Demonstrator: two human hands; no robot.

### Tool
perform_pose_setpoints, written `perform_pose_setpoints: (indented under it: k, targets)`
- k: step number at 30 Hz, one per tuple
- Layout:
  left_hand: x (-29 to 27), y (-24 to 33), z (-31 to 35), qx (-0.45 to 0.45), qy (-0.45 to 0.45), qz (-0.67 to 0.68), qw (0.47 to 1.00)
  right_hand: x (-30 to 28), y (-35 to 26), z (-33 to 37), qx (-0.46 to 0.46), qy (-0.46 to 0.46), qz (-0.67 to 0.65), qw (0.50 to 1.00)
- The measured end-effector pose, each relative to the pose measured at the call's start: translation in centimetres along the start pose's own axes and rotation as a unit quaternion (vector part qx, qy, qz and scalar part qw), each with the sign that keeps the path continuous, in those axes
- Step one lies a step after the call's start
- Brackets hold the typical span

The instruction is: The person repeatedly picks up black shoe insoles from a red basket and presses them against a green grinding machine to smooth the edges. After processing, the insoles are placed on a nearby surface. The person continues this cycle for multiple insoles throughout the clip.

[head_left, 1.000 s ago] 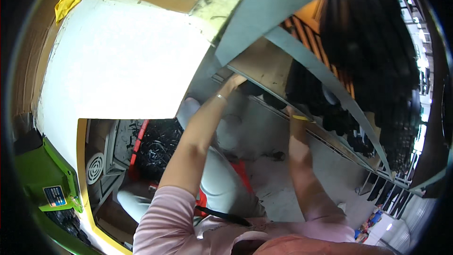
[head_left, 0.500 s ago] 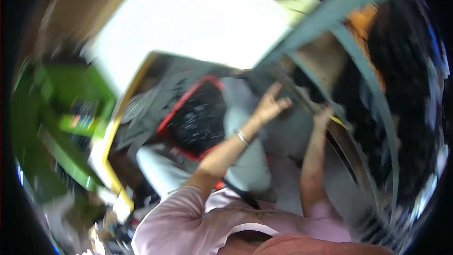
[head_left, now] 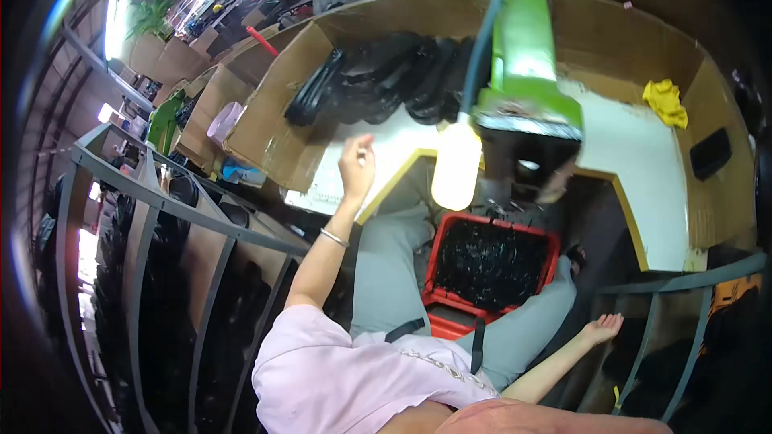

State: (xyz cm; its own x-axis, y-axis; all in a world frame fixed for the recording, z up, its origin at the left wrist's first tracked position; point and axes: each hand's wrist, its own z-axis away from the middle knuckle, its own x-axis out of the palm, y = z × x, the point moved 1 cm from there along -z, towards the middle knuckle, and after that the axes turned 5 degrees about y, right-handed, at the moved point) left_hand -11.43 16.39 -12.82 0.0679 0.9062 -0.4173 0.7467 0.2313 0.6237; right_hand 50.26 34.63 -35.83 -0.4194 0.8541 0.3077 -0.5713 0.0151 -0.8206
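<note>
My left hand hovers over the left part of a white worktable, fingers loosely bent and slightly apart, with nothing seen in it. Nearest to it is a pile of flat black pieces on the tabletop. My right hand is low at my right side, palm up and fingers stretched, beside a grey metal rack. It is empty. Between my legs stands a red crate full of small black bits. Above the crate rises a green machine with a lit lamp beside its head.
Cardboard walls edge the table. A yellow cloth or glove and a dark flat piece lie at the right. On my left, another grey rack holds dark items. Cardboard boxes stand beyond it.
My view has swung round from the rack to the table and green machine. My right hand, earlier at the rack's bars, is now off them, palm up. My left hand is now over the table.
</note>
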Motion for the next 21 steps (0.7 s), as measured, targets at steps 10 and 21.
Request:
perform_pose_setpoints:
  k: [10,21]
  targets:
    - [3.0,-2.2,-17.9,0.177,-0.054,-0.089,0.979,13.7,10.0,17.4,0.2,-0.114,-0.05,0.972]
    - [-10.2,16.8,-0.4,0.163,-0.049,0.326,0.93,5.9,3.7,31.3,0.069,-0.683,0.174,0.706]
